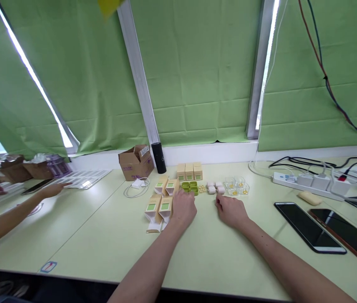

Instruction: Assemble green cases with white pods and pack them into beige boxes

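My left hand (183,208) rests on the table with its fingers curled down, beside several small open cartons with green labels (161,206) and just short of the green plastic trays (190,187). My right hand (230,210) lies on the table to the right, fingers curled, with nothing seen in it. Ahead of it sit small pinkish-white cases (215,187) and clear cups with yellow bits (236,186). Three closed tan boxes (189,171) stand behind the trays.
A brown cardboard box (136,161), a black cylinder (158,157) and a white charger with cable (138,185) stand at the back. Two phones (309,227) and a power strip (310,182) lie to the right. Another person's arm (14,214) reaches over the table at the left.
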`<state>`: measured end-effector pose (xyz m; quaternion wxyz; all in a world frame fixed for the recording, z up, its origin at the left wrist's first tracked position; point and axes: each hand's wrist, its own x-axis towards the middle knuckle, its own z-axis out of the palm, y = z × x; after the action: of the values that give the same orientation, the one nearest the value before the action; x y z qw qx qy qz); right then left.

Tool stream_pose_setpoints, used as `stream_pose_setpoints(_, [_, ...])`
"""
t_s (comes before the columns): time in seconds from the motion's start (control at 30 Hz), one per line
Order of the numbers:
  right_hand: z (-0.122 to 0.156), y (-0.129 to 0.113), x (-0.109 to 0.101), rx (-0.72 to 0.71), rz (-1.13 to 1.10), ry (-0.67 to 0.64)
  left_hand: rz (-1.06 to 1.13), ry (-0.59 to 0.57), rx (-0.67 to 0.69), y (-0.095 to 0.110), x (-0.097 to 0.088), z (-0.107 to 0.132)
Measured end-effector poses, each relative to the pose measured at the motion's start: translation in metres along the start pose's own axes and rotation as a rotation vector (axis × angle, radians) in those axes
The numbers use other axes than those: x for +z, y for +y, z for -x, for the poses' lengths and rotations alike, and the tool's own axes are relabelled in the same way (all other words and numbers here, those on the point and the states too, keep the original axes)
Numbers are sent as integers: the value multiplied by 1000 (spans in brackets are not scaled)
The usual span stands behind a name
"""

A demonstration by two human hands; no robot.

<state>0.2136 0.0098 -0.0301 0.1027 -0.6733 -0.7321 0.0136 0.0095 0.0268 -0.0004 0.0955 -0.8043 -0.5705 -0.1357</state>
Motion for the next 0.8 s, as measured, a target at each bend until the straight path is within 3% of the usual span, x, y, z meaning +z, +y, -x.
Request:
stream_pose_setpoints(0.17, [-9, -3, 3, 8, 26, -34, -46, 46, 6, -7, 4, -7])
stream_pose_setpoints(0.5, [-4, -1, 1, 3, -3, 1, -81, -79, -23, -3, 9, -14])
stream_pose_setpoints(0.8, [-2, 3, 0, 15, -81, 22, 54, -67, 18, 1, 8, -12])
